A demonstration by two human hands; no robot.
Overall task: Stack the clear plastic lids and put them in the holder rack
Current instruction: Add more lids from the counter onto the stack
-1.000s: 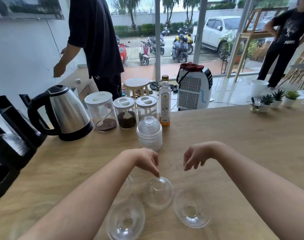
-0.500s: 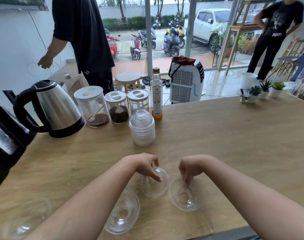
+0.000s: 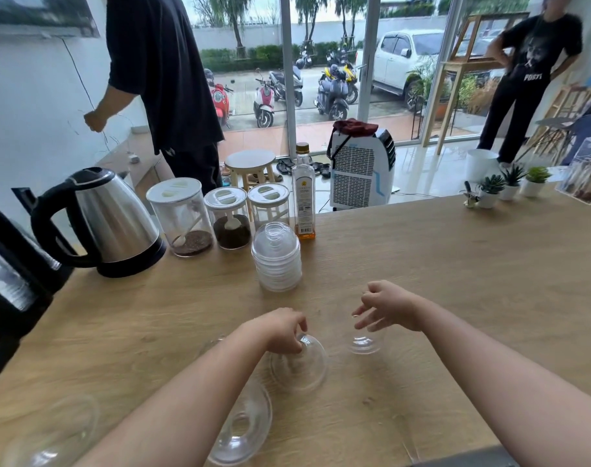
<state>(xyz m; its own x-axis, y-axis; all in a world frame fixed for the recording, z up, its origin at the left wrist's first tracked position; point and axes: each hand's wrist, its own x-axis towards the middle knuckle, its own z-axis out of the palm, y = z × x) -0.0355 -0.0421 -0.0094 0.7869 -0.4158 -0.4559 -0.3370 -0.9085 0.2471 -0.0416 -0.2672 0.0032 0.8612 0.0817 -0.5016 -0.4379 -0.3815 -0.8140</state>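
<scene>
The left hand (image 3: 280,330) curls over the top of a clear dome lid (image 3: 300,369) on the table (image 3: 455,264). Just beside it, the right hand (image 3: 388,306) pinches a second lid (image 3: 364,345) with its fingertips.

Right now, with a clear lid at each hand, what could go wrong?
The right hand only pinches the right lid from above; it may slip. The left hand grips the middle lid, and its forearm passes over a loose lid near the front edge of the table and could sweep it off.

Left hand (image 3: 284,330) fingers curl downward; right hand (image 3: 390,306) fingers hang loosely splayed.
</scene>
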